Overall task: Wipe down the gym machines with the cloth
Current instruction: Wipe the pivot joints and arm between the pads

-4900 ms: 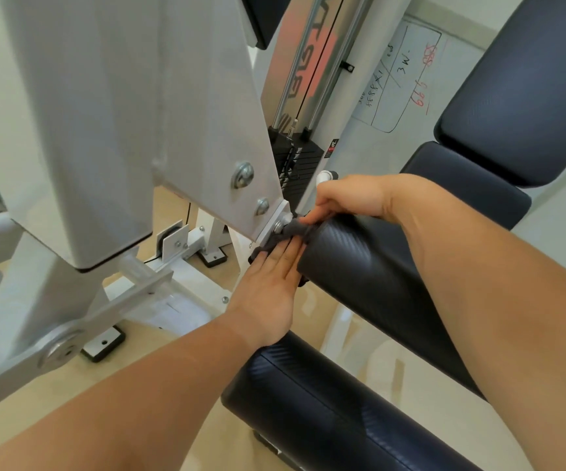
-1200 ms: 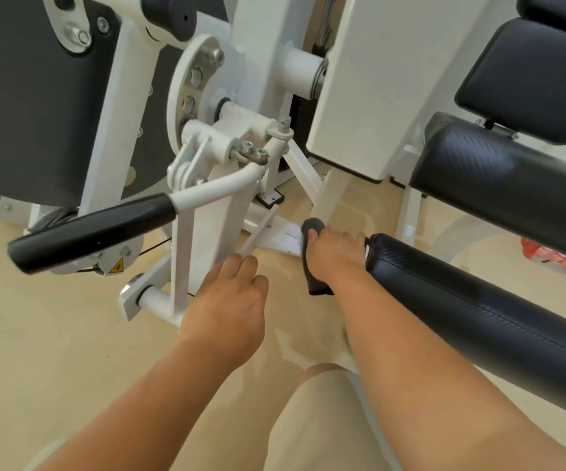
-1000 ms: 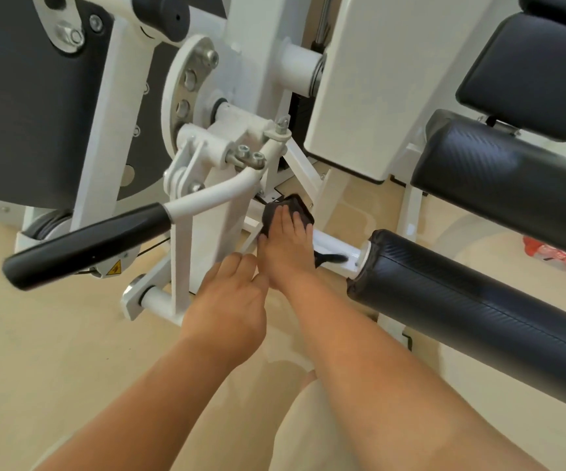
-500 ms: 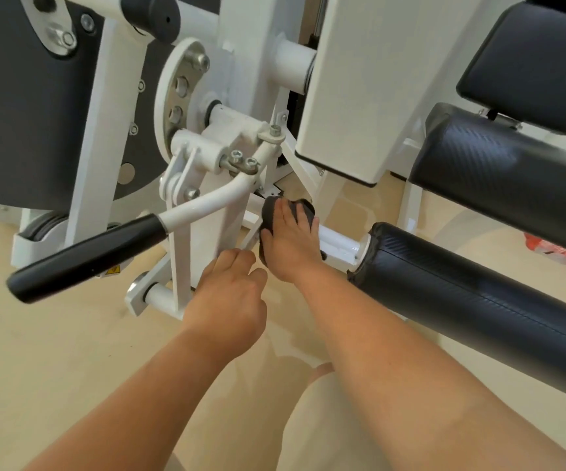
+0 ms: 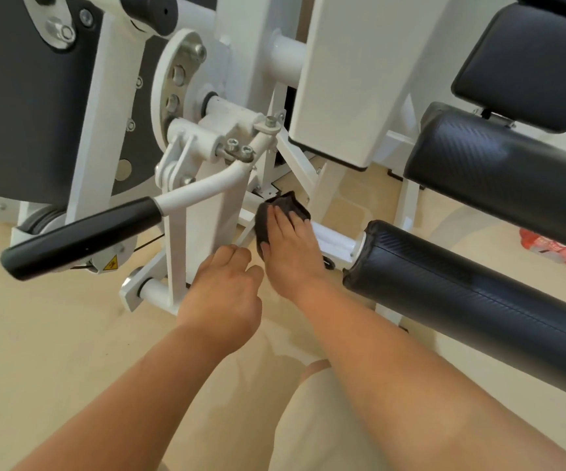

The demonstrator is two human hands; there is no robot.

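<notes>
We face a white painted-steel gym machine point(image 5: 346, 79) standing on a pale floor point(image 5: 37, 351). Two black cylindrical roller pads point(image 5: 461, 300) with a woven, carbon-like skin reach in from the right, below one smooth dark cushion point(image 5: 529, 62). One black rubber handle grip point(image 5: 81, 232) juts out at left. Our right hand point(image 5: 291, 253) lies flat, fingers straight, pressing the bunched dark cloth point(image 5: 285, 207) onto the white bar point(image 5: 334, 241) just beside the lower pad's end. Our left hand point(image 5: 223, 297) sits close beside it, fingers curled at a flat upright plate point(image 5: 206, 226); whether it grips, we cannot tell. Two hex bolts point(image 5: 239, 149) shine above.
</notes>
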